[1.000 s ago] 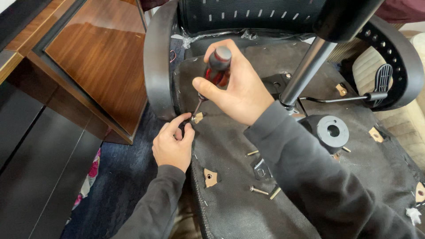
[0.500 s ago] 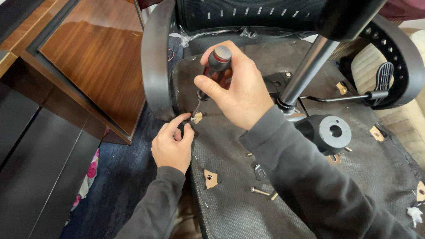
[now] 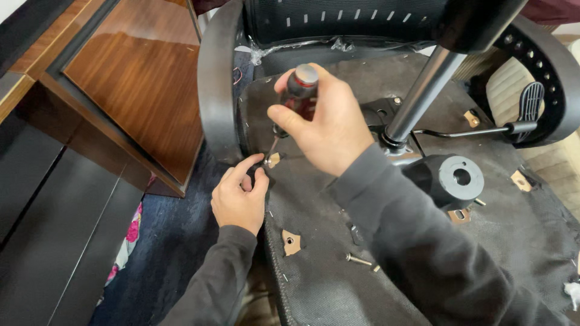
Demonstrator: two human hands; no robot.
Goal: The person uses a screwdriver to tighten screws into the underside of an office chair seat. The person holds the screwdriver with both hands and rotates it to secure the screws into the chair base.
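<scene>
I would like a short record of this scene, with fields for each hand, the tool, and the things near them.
scene: an office chair lies overturned, the underside of its seat facing up
right hand: grips a screwdriver by its dark red handle, tip down at the seat edge
left hand: fingers pinch at the spot where the screwdriver tip meets a small tan bracket
loose parts: a screw and another tan bracket lie on the black fabric
nearby: metal column, black armrest, wooden desk
</scene>
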